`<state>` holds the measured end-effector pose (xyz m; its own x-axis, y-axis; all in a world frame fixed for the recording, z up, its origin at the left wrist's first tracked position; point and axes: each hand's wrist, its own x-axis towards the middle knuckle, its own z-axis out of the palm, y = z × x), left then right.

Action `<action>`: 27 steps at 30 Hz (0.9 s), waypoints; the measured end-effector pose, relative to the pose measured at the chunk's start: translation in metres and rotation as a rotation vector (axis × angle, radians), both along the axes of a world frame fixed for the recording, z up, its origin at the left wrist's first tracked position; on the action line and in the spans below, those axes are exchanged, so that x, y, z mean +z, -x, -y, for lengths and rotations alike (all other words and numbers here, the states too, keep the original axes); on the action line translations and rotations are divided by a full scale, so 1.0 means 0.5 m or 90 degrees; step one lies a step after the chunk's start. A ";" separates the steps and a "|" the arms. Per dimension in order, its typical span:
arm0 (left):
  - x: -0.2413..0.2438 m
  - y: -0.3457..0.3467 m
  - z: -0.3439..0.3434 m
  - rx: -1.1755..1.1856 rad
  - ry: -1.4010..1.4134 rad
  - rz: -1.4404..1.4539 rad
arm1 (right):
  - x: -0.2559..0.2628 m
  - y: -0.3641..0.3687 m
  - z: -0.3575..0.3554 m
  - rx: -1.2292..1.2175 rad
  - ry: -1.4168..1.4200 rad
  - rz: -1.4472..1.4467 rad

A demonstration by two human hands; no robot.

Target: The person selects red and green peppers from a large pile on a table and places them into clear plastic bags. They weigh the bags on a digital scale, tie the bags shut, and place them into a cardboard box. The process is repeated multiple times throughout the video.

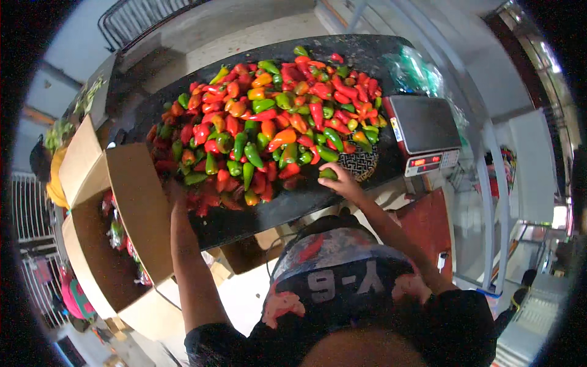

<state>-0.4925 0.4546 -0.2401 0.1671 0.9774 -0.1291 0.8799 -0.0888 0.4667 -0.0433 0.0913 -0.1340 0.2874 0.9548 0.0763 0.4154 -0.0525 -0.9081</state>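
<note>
A large heap of red, green and orange peppers point(270, 119) covers much of the dark tabletop point(270, 219). Close to the heap's near right edge, my right hand point(345, 183) holds a green pepper point(328, 174) between thumb and fingers. My left hand point(173, 187) is at the heap's left end, beside the raised flap of a cardboard box; shadow and blur hide its fingers, so I cannot tell whether it holds anything. Just beyond my right hand, a round black-and-white patterned item point(360, 160) lies partly under the peppers.
A digital scale point(424, 124) with a lit display stands at the table's right end. Behind it lies clear and green plastic wrapping point(417, 71). To the left, an open cardboard box point(87, 243) holds bagged peppers point(117, 234). A reddish-brown panel point(426, 225) is at my right.
</note>
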 end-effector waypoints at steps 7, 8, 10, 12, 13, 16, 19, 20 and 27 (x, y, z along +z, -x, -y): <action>-0.082 0.080 -0.063 -0.179 -0.102 -0.345 | 0.045 0.064 -0.040 0.037 0.041 0.069; -0.090 0.097 -0.065 -0.218 -0.120 -0.390 | 0.060 0.080 -0.059 0.039 0.033 0.064; -0.089 0.104 -0.068 -0.209 -0.031 -0.365 | 0.075 0.109 -0.110 0.025 0.000 0.093; -0.074 0.056 -0.047 -0.074 -0.070 -0.258 | 0.071 0.123 -0.165 -0.028 -0.042 0.165; -0.056 0.042 -0.036 -0.040 -0.087 -0.191 | 0.082 0.131 -0.191 -0.018 -0.058 0.178; 0.011 -0.021 -0.002 0.019 -0.150 0.024 | 0.084 0.144 -0.262 0.013 -0.079 0.316; 0.091 -0.099 0.023 0.021 -0.222 0.191 | 0.018 0.139 -0.296 0.026 -0.042 0.544; 0.115 -0.119 0.036 0.023 -0.248 0.234 | 0.014 0.141 -0.297 0.022 -0.028 0.541; 0.217 -0.148 0.092 -0.010 -0.377 0.195 | 0.052 0.047 -0.197 -0.080 -0.013 0.336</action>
